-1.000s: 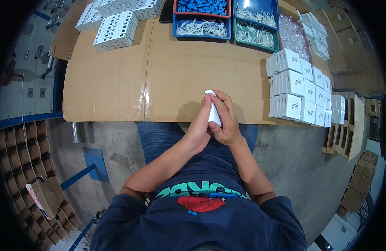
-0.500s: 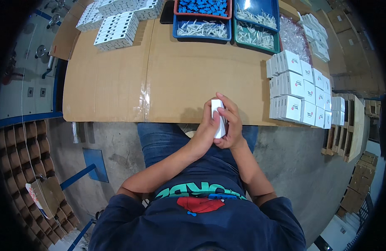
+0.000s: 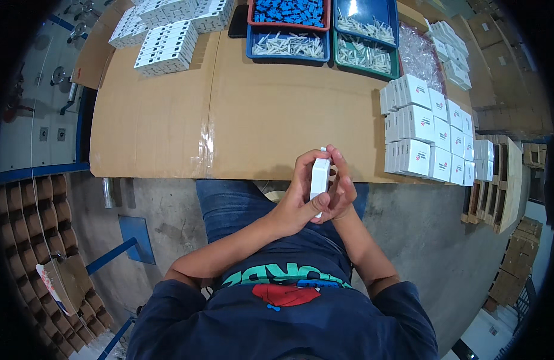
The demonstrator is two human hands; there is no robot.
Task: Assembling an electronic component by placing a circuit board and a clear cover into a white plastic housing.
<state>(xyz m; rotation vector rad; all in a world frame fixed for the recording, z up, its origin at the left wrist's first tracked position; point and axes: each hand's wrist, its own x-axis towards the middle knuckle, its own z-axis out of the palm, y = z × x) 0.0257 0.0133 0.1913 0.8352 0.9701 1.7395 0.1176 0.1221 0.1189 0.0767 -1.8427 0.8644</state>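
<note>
White box (image 3: 319, 180) had shifted toward 5 o'clock over the last second, ending across the table's (image 3: 259, 120) 6 o'clock edge. Left hand (image 3: 296, 203) gripped it; right hand (image 3: 340, 193) cupped its 3 o'clock side, couldn't tell if gripping. Meaning: handling continued, box not set down.

The person wears a dark navy T-shirt (image 3: 199, 327) with short sleeves (image 3: 412, 309), its chest printed with curved green lettering (image 3: 289, 271) above a red shape (image 3: 286, 294) edged by small bright-blue patches. Blue jeans (image 3: 221, 207) cover the legs; the forearms (image 3: 226, 245), left hand (image 3: 293, 205) and right hand (image 3: 338, 199) are bare.
</note>
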